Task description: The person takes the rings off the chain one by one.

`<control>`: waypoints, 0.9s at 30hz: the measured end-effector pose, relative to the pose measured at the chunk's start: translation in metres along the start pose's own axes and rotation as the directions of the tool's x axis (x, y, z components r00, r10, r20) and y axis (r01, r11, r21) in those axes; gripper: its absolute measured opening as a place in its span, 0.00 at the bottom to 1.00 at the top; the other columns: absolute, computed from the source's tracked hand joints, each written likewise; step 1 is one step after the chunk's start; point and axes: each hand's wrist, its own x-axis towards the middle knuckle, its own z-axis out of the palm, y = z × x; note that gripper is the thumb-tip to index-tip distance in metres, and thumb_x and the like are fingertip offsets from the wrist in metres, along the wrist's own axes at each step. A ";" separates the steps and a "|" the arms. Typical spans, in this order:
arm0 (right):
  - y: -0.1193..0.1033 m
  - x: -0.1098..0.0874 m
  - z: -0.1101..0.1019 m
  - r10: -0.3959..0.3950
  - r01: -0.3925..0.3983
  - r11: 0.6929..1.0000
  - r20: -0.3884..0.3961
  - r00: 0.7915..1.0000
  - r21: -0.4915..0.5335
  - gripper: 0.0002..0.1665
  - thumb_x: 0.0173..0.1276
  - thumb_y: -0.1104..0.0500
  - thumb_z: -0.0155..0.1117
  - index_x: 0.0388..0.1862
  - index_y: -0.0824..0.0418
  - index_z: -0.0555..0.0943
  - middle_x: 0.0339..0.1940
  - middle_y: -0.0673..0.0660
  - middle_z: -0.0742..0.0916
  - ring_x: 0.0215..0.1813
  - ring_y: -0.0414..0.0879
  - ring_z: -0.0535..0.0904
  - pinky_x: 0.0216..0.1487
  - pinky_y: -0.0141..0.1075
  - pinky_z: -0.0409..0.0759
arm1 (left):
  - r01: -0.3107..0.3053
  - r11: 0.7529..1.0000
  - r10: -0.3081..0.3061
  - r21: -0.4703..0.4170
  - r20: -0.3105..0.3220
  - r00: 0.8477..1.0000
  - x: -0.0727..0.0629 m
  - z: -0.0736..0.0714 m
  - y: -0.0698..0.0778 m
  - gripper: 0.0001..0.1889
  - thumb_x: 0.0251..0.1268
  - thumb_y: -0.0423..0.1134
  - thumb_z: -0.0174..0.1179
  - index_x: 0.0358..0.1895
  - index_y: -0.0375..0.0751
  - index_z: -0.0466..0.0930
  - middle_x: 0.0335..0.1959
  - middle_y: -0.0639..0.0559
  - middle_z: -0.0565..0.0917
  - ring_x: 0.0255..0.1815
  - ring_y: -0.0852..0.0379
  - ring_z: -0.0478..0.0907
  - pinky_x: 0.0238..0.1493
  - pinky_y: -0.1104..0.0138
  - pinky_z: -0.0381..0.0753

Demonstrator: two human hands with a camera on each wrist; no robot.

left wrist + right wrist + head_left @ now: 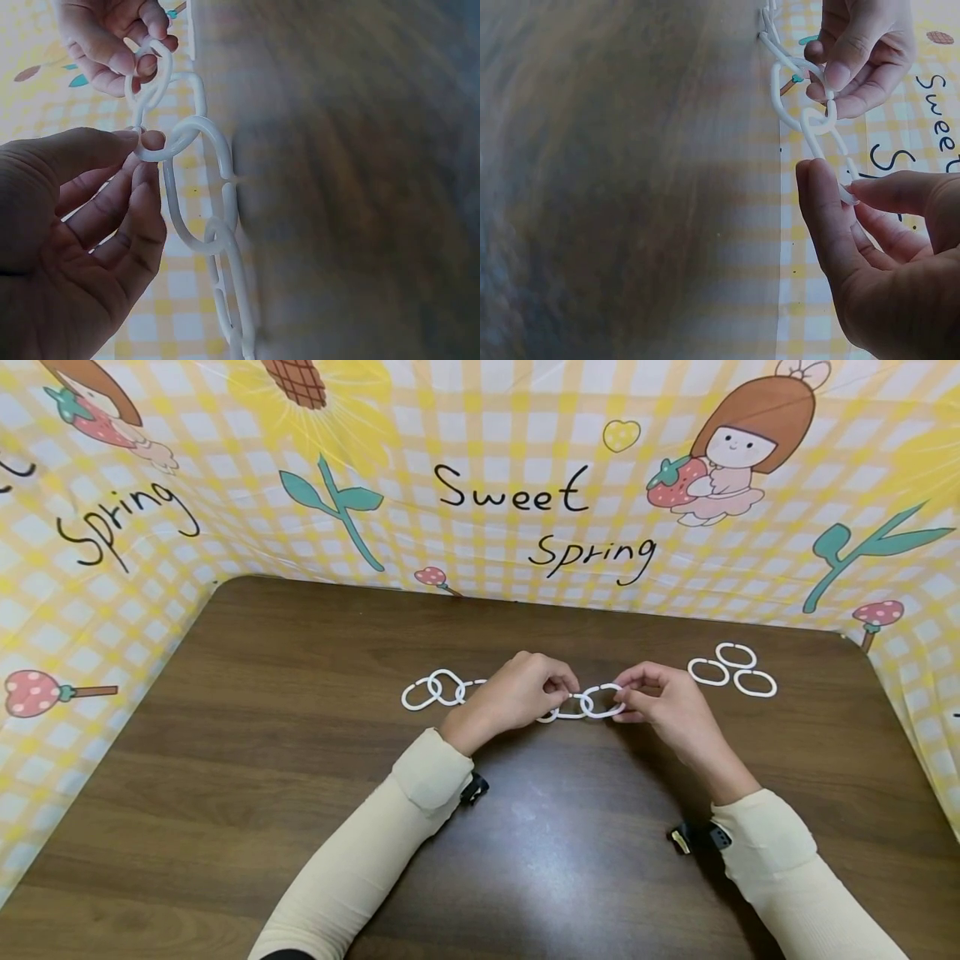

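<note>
White chain [219,148], two-point pinch.
My right hand [663,697] pinches the end link [603,717], my left hand [517,693] the next link [573,717]; three loose links [727,675] lie farther right.

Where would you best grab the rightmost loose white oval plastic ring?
Probably by the rounded right end of that loose white oval plastic ring, coming from above and the right: it lies flat, its thin rim suits a pinch, and the other two loose rings lie to its left.
</note>
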 end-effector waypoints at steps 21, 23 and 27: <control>-0.002 0.000 0.001 0.000 0.000 1.000 0.002 1.000 0.008 0.12 0.73 0.74 0.58 0.51 0.83 0.77 0.33 0.52 0.84 0.34 0.38 0.86 0.39 0.34 0.89 | -0.005 0.999 0.003 -0.052 -0.029 1.000 0.001 0.001 -0.002 0.08 0.75 0.33 0.62 0.46 0.42 0.91 0.39 0.51 0.90 0.38 0.61 0.81 0.42 0.73 0.78; -0.002 0.000 0.001 -0.002 0.002 1.000 0.000 1.000 0.009 0.12 0.73 0.74 0.58 0.51 0.83 0.77 0.32 0.52 0.84 0.34 0.38 0.86 0.39 0.34 0.89 | -0.004 0.998 0.002 -0.056 -0.030 1.000 0.001 0.001 -0.002 0.08 0.74 0.33 0.62 0.46 0.42 0.92 0.39 0.51 0.90 0.38 0.61 0.80 0.41 0.73 0.77; -0.001 0.000 0.001 -0.007 0.007 1.000 -0.002 1.000 0.008 0.12 0.73 0.74 0.58 0.51 0.83 0.77 0.32 0.52 0.84 0.34 0.38 0.86 0.38 0.34 0.89 | -0.005 0.998 0.003 -0.058 -0.030 1.000 0.001 0.001 -0.002 0.09 0.74 0.33 0.62 0.46 0.42 0.92 0.39 0.51 0.91 0.38 0.61 0.81 0.42 0.74 0.78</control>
